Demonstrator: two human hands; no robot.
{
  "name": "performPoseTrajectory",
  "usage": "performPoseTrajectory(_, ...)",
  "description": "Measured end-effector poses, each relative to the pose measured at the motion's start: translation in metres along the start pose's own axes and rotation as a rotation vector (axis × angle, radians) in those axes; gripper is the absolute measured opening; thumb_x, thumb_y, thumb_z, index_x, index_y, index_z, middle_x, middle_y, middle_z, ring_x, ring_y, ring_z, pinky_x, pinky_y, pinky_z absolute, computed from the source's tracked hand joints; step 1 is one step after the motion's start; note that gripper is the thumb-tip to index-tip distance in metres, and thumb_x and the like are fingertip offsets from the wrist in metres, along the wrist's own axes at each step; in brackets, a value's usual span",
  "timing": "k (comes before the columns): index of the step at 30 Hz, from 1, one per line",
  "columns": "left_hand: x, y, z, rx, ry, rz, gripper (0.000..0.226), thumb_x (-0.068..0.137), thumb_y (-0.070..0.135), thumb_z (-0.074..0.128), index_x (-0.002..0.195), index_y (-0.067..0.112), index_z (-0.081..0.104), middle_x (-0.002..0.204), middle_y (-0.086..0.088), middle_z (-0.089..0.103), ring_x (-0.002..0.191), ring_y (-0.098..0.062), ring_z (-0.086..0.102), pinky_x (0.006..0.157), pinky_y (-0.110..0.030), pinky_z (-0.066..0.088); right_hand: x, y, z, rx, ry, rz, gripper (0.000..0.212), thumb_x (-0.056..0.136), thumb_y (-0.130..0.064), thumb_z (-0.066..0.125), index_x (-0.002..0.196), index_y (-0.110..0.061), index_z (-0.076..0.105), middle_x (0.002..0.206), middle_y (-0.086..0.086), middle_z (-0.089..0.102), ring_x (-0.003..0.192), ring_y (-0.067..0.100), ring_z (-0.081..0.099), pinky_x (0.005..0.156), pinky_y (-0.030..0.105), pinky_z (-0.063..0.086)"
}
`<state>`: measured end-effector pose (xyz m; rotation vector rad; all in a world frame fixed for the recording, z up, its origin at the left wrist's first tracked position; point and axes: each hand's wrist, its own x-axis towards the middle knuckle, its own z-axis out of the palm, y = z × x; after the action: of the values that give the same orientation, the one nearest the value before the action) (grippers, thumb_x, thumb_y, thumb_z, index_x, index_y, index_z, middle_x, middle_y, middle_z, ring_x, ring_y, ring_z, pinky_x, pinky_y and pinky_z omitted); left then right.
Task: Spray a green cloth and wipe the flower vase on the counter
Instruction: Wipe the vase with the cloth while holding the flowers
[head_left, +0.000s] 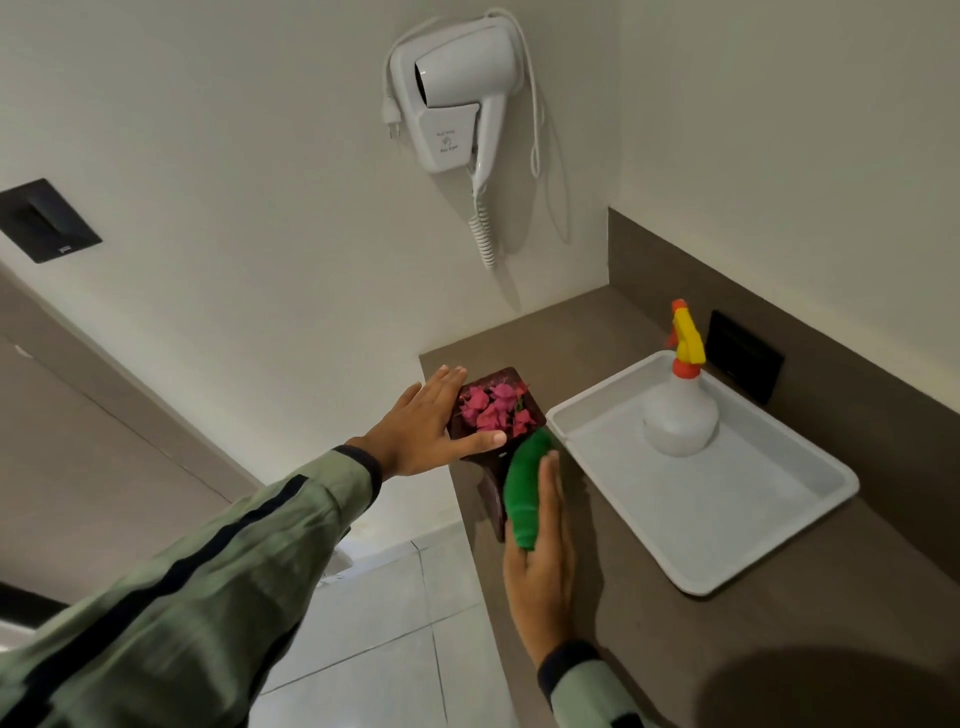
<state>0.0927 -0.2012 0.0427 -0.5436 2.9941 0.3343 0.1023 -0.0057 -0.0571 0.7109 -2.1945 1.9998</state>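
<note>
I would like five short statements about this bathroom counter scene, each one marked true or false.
1. The spray bottle stands in the white tray. True.
2. The right hand presses the green cloth against the flower vase. True.
3. The left hand holds the spray bottle. False: it rests on the top of the vase.
4. The flowers are yellow. False: they are pink.
5. The hair dryer hangs on the wall. True.

Green cloth (524, 493), dark brown vase (491, 488) with pink flowers (493, 408), white tray (727, 519), yellow-and-orange sprayer top (687, 338).
</note>
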Motion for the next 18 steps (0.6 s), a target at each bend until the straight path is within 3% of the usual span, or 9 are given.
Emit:
performPoseTrajectory(7, -0.002, 0.004, -0.005, 0.004, -0.024, 0.004, 0.127, 0.063, 0.099, 0.026, 0.157, 0.016, 0.006, 0.167, -0.009, 0.01, 0.154, -0.021, 0.003, 0.124, -0.052, 0.005, -0.009, 0.012, 0.026, -0.148, -0.163, -0.068, 0.09, 0.08, 0.006, 0.069, 0.147, -0.025, 0.019, 0.153, 0.004, 0.031, 0.144, 0.023, 0.024, 0.111, 0.048, 0.026)
performPoseTrajectory(13, -0.002, 0.004, -0.005, 0.029, -0.028, 0.002, 0.127, 0.064, 0.099, 0.026, 0.157, 0.016, 0.004, 0.168, -0.008, 0.008, 0.154, -0.019, 0.001, 0.124, -0.051, 0.003, -0.024, 0.027, 0.009, -0.223, -0.375, -0.134, 0.084, 0.075, 0.006, 0.073, 0.144, -0.021, 0.032, 0.149, -0.005, 0.033, 0.14, 0.019, 0.031, 0.106, 0.053, 0.043)
performPoseTrajectory(18, -0.001, 0.002, -0.002, 0.02, -0.006, -0.001, 0.125, 0.066, 0.098, 0.029, 0.157, 0.017, 0.004, 0.168, -0.007, 0.008, 0.154, -0.018, 0.001, 0.125, -0.051, 0.005, -0.019, 0.039, -0.024, -0.449, -0.259, -0.05, 0.099, 0.068, -0.006, 0.079, 0.148, -0.029, 0.025, 0.155, 0.006, 0.031, 0.139, 0.032, 0.031, 0.102, 0.051, 0.044)
